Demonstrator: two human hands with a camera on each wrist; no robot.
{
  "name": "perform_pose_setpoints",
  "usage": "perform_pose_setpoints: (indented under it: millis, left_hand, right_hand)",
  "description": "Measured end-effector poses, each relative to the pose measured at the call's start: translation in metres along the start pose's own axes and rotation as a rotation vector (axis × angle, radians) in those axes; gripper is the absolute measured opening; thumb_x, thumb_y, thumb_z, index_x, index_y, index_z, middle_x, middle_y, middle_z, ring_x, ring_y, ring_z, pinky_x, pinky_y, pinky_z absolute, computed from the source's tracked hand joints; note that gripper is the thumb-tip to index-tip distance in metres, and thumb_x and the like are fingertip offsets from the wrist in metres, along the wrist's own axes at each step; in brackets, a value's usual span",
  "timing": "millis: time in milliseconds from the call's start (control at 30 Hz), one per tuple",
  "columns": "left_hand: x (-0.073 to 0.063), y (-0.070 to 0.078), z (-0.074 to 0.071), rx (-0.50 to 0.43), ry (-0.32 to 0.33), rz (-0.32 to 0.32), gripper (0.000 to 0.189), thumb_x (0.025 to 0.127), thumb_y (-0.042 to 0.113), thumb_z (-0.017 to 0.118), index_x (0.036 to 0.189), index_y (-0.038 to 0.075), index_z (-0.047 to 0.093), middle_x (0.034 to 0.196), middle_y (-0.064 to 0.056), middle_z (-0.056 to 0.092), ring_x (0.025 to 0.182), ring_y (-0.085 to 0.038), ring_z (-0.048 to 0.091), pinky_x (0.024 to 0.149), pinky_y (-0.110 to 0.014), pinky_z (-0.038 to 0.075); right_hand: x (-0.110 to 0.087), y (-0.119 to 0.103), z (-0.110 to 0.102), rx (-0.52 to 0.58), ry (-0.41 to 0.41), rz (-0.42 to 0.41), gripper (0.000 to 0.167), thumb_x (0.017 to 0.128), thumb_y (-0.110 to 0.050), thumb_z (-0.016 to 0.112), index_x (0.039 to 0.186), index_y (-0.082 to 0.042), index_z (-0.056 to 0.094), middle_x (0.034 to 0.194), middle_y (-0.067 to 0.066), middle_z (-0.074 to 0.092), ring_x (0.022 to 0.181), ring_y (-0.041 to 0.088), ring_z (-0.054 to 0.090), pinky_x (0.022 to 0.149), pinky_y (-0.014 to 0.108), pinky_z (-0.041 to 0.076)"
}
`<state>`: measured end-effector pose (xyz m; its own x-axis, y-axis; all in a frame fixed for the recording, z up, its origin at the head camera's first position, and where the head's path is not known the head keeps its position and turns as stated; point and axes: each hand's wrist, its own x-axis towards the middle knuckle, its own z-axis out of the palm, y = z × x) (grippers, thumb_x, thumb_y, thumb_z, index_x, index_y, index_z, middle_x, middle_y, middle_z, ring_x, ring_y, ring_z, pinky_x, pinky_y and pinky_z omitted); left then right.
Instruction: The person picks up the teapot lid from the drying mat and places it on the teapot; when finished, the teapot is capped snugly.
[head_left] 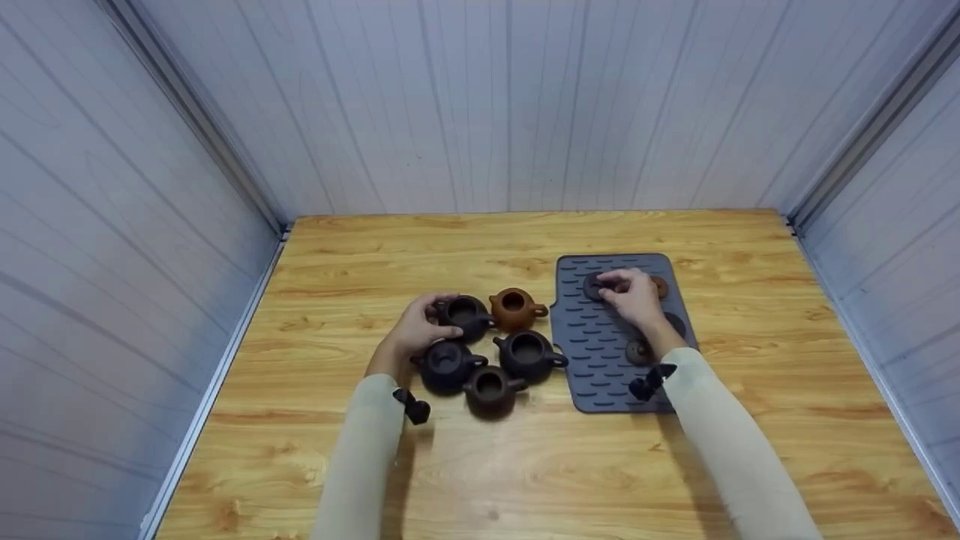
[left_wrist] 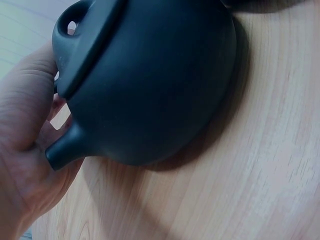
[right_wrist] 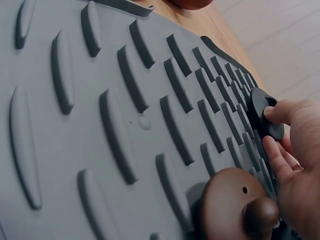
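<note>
On the left, my left hand (head_left: 420, 330) holds a lidless dark teapot (head_left: 474, 328) from the side, thumb in front and fingers behind. Just below it stands a lidded dark teapot (head_left: 442, 381), which fills much of the left wrist view; its spout overlaps the palm there. My right hand (head_left: 634, 296) pinches a dark lid (right_wrist: 259, 112) by its knob, at the upper part of the grey ribbed mat (head_left: 589, 390). Near the right wrist lie a brown lid (right_wrist: 227, 200) and another dark lid (head_left: 675, 324). An orange-brown lid (head_left: 661, 286) shows behind the hand.
An orange-brown teapot (head_left: 516, 321), a second open dark teapot (head_left: 529, 369) and an open brown teapot (head_left: 491, 407) stand close together between the left hand and the mat. White panel walls (head_left: 480, 105) bound the wooden table (head_left: 517, 480) at the back and sides.
</note>
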<state>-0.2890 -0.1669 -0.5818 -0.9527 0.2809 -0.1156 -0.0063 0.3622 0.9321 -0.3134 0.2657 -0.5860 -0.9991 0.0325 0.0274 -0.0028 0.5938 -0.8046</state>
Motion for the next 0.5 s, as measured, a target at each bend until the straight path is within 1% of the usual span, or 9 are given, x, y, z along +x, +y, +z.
perform_pose_setpoints:
  millis: [200,333,400,500]
  left_hand:
    - [-0.0010,0.0005,0.0009,-0.018,-0.001,0.001,0.066,0.095,0.000,0.086,0.156,0.002,0.062,0.155,-0.025,0.063,0.124,-0.029,0.067,0.102,-0.028,0.052]
    - [-0.0016,0.0012,0.0008,-0.024,0.005,-0.004,0.067,0.094,-0.001,0.086,0.157,0.002,0.062,0.156,-0.025,0.063,0.125,-0.029,0.067,0.102,-0.027,0.053]
    - [-0.0019,0.0016,0.0010,-0.023,0.006,-0.004,0.067,0.094,-0.001,0.086,0.157,0.002,0.062,0.157,-0.024,0.062,0.125,-0.028,0.066,0.102,-0.027,0.052]
    - [-0.0026,0.0025,0.0005,-0.011,0.003,-0.003,0.067,0.094,0.000,0.086,0.157,0.003,0.063,0.158,-0.023,0.061,0.125,-0.028,0.064,0.102,-0.029,0.051]
  right_hand:
    - [-0.0002,-0.0016,0.0001,0.004,0.015,0.013,0.028,0.107,-0.010,0.076,0.133,-0.005,0.081,0.140,0.026,0.066,0.115,0.034,0.065,0.091,0.034,0.049]
    - [0.0004,-0.0038,-0.0003,0.011,0.002,0.027,0.028,0.107,-0.011,0.075,0.134,-0.005,0.081,0.145,0.026,0.065,0.118,0.035,0.066,0.092,0.035,0.049]
    - [-0.0001,-0.0051,-0.0006,0.018,-0.007,0.032,0.028,0.107,-0.011,0.075,0.135,-0.005,0.081,0.147,0.027,0.064,0.122,0.038,0.066,0.095,0.038,0.051]
    - [-0.0010,-0.0071,-0.0007,0.027,-0.019,0.034,0.029,0.107,-0.010,0.075,0.135,-0.005,0.081,0.151,0.027,0.063,0.128,0.041,0.066,0.102,0.046,0.053]
